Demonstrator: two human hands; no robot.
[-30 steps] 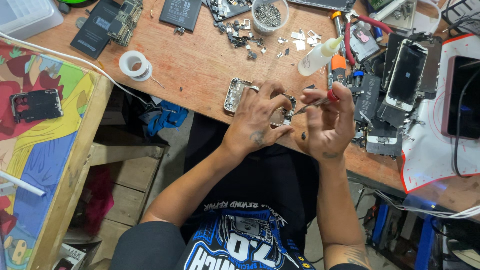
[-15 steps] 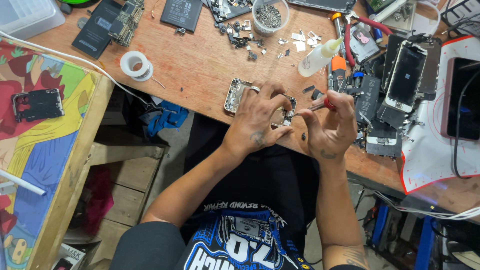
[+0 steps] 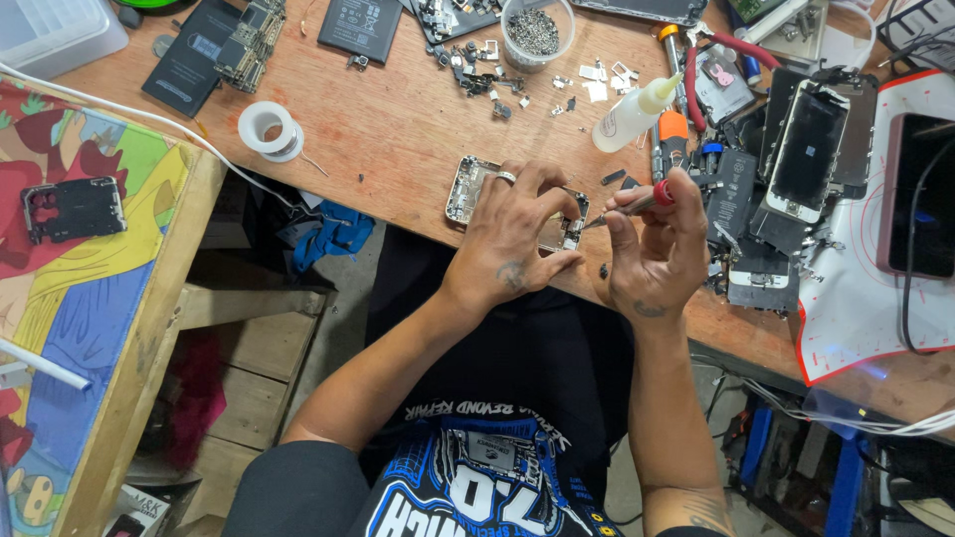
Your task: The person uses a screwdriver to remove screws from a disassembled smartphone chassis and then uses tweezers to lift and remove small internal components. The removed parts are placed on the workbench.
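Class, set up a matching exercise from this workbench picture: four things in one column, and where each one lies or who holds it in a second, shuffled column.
Things:
1. phone frame
2. screwdriver
3. tape roll
4. squeeze bottle

Places:
A. lying on the bench beyond the right hand
B. under the left hand
C. on bare wood, left of the hands
D. in the right hand's fingers

Pairs: 1-B, 2-D, 3-C, 4-A

The left hand (image 3: 512,239) hides most of the phone frame (image 3: 468,189), seemingly.
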